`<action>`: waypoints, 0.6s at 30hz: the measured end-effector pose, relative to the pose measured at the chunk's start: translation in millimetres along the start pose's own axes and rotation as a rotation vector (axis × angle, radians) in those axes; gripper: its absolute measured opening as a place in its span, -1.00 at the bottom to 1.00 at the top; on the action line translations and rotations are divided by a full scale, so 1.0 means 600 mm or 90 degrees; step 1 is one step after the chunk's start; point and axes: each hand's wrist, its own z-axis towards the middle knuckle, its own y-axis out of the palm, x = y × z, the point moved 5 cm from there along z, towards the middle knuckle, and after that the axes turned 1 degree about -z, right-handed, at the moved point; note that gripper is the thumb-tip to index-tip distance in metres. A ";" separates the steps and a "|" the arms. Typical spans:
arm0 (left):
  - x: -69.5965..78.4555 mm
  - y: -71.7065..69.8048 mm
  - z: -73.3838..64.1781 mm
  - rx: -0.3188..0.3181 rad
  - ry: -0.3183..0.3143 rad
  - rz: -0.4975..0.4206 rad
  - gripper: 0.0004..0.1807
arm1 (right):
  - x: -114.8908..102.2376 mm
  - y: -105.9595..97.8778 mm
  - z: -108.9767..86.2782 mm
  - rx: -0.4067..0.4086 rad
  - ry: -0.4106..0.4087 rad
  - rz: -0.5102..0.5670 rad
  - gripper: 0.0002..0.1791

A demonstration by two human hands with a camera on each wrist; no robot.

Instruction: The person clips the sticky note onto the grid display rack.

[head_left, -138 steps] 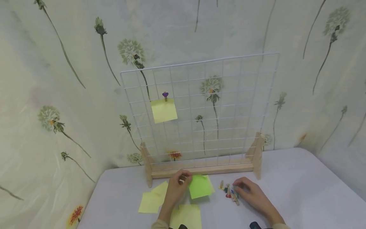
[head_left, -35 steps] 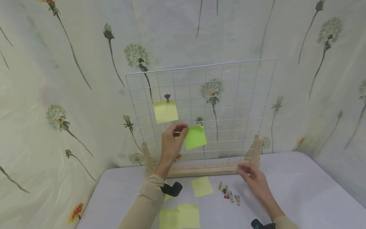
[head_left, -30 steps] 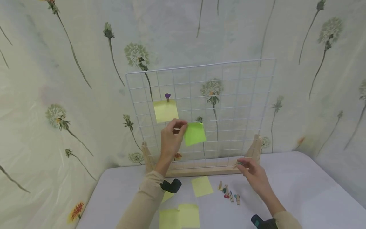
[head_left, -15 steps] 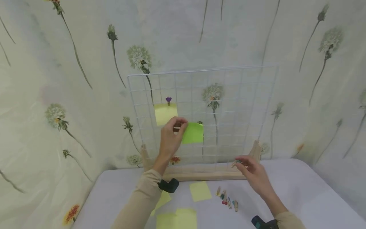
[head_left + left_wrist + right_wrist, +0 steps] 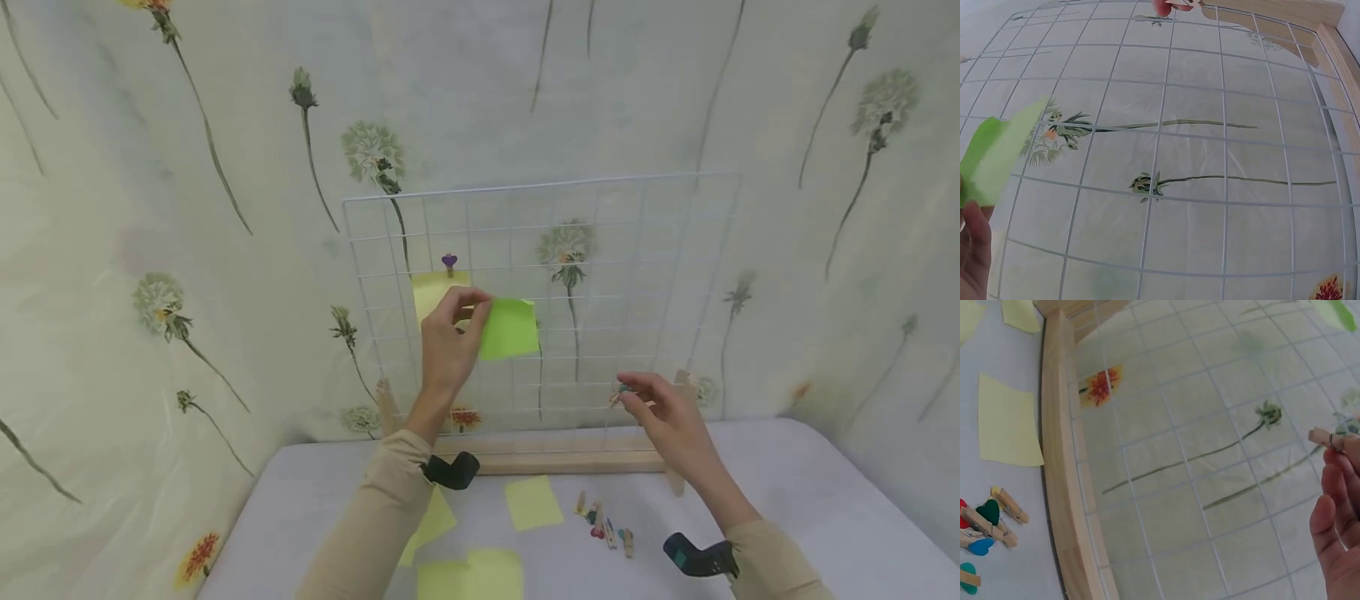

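1. a pale wall covering (image 5: 480, 100) printed with dandelions and other flowers fills the background, behind a table (image 5: 817, 492) with a white surface.
2. on the table, a white wire grid (image 5: 540, 185) stands upright in a light wooden stand (image 5: 570, 463).
3. the person's left hand (image 5: 450, 346) is raised in front of the grid, left of its middle, with thumb and fingertips pinched together on the upper left edge of a bright green note (image 5: 512, 329). the note hangs flat towards the grid; whether it touches the wires is unclear.
4. the right hand (image 5: 671, 421) is lifted before the grid's lower right part, fingers bent, holding a small wooden clothespin (image 5: 1324, 437) at the fingertips. a teal bit there may be its ornament, but it is too small to be sure.
5. a yellow note (image 5: 426, 292) hangs on the grid from a purple heart clothespin (image 5: 449, 262), partly hidden by the left hand.
6. on the table, just in front of the stand, lies a single pale note (image 5: 534, 502); more yellow notes (image 5: 495, 575) lie nearer the person, some partly covered by the left arm.
7. right of these, loose clothespins (image 5: 985, 522) with coloured hearts lie in a small cluster.
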 end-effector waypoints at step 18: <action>0.011 0.009 0.026 0.035 0.000 -0.002 -0.90 | -0.040 -0.020 0.047 0.022 -0.028 -0.017 -0.77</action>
